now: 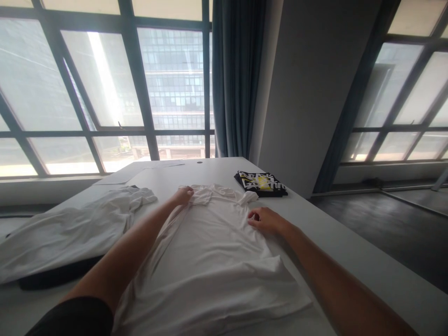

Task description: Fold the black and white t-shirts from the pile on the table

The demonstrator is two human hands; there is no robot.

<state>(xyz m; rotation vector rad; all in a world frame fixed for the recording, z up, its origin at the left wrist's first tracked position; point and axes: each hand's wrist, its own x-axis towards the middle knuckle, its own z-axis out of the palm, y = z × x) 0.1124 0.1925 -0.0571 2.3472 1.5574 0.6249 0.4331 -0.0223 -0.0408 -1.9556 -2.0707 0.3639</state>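
A white shirt [210, 252] lies spread flat on the white table [367, 270] in front of me, collar end away from me. My left hand [184, 195] reaches to the far left shoulder of the shirt and pinches the cloth there. My right hand [266, 219] rests on the shirt's right edge near the sleeve, fingers curled on the fabric; whether it grips the cloth I cannot tell.
A second white garment [70, 228] lies crumpled at the left over something dark. A folded black shirt with white and yellow print [261, 183] sits at the far right of the table. Windows, a curtain and a grey pillar stand behind.
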